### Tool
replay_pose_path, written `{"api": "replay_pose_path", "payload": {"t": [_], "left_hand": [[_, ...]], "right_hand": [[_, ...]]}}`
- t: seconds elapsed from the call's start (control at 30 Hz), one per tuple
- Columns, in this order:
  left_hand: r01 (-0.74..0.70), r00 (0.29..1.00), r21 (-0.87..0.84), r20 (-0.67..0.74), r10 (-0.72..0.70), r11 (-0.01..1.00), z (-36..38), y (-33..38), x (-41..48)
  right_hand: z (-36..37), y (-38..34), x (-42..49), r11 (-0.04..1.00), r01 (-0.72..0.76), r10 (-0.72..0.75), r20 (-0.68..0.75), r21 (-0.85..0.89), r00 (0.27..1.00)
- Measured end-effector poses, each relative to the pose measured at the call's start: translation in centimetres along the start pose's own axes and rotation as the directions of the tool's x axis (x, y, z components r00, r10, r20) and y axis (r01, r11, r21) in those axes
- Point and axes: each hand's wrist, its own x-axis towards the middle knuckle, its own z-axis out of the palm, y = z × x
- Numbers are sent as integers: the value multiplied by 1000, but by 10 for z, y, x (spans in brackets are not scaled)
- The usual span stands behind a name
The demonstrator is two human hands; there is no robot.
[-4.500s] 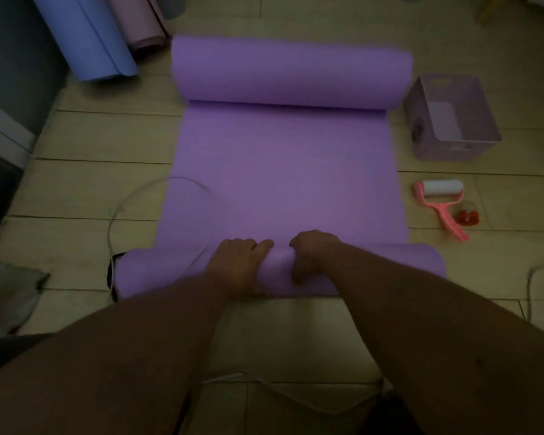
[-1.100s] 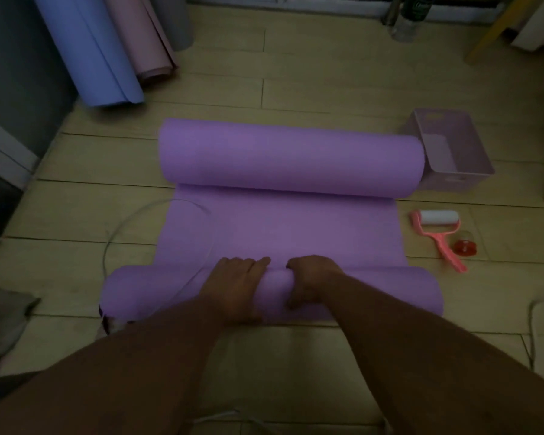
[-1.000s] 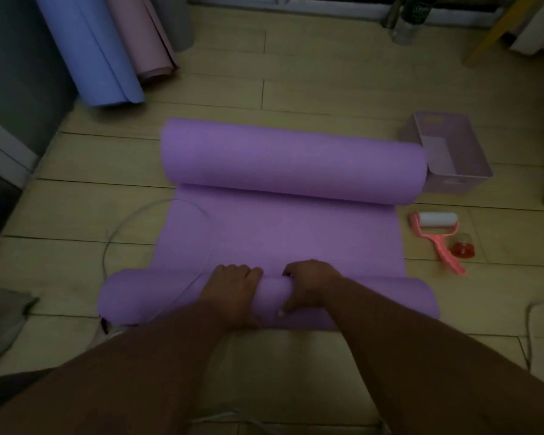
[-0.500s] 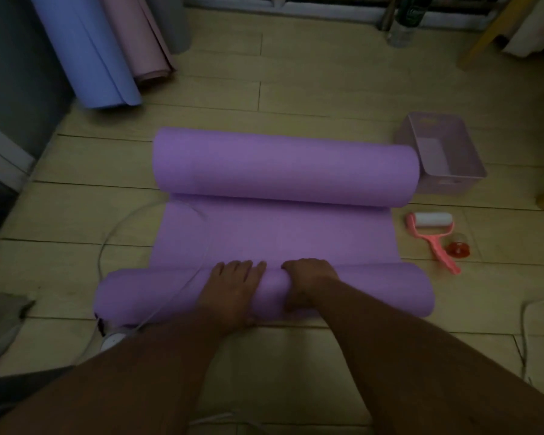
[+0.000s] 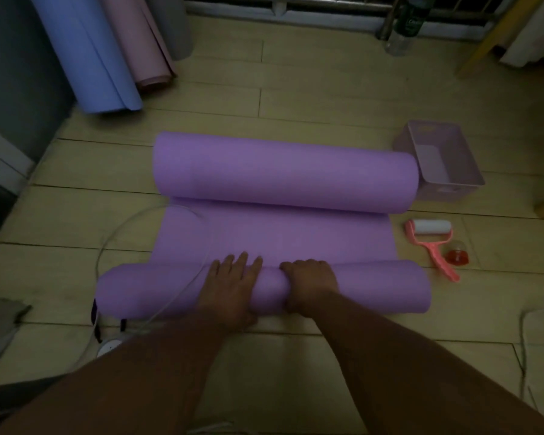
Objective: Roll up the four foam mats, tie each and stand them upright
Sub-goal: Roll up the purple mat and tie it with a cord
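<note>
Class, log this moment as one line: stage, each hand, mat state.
stage: roll-up, purple mat | left hand: flat on near roll | right hand: grips near roll | middle: flat on floor

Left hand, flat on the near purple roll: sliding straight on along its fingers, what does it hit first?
The left hand would cross the flat strip of the purple foam mat, then likely meet that mat's thick far roll; nothing else shows between.
</note>
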Motion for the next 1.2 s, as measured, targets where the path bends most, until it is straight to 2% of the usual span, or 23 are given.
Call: {"api": "replay_pose_path", "payload": {"t": [0.03,0.17,0.33,0.43,0.5,0.57,0.67,0.73,0.83,0.9,1.0,1.03,1.07,1.13,1.2], "left_hand": [[-13,999,10,-37,13,1000,4,-1,2],[22,998,-77,56,-18,997,-14,-1,13],[6,984,-103,180,12,995,-30,-9,30],[-79,996,-51,-37,77,996,-8,-7,14],[-67,990,7,-124,67,998,3,-5,6],[-60,997,23,-39,61,998,-2,-3,9],[-21,989,17,144,18,1000,-33,1,26],[1,965,-49,260,12,999,-49,3,37],[36,922,-140,386,21,990,-49,1,41],[30,936,-143,351,22,989,-40,0,33],[-102,995,-68,7,103,992,-19,-1,10],[-123,989,-21,-80,121,992,-13,0,4],[-110,988,-5,-111,109,994,-9,1,1],[-29,999,-47,29,31,998,-16,2,7],[11,989,-76,146,0,997,-31,0,23]], "right_hand": [[-2,2,3,1000,4,-4,17,19,1000],[5,7,-5,999,32,-32,-11,14,999],[14,3,-11,999,-26,24,-37,-47,999],[3,1,0,999,-41,40,-19,-17,999],[-7,2,9,1000,-20,21,78,-9,997],[-9,4,12,1000,10,-11,130,8,991],[2,8,-5,999,1,0,-12,42,1000],[12,7,-18,1000,-11,11,-91,3,996],[17,2,-19,999,-22,19,-83,-32,996],[14,1,-13,999,-36,36,-73,-5,997],[-2,2,0,999,-43,42,-22,-28,999],[-8,1,4,998,-40,41,18,-40,999],[-12,1,9,999,-35,37,54,-42,998],[-14,2,13,1000,-16,18,86,-19,996],[-9,4,9,1000,14,-15,59,16,998]]}}
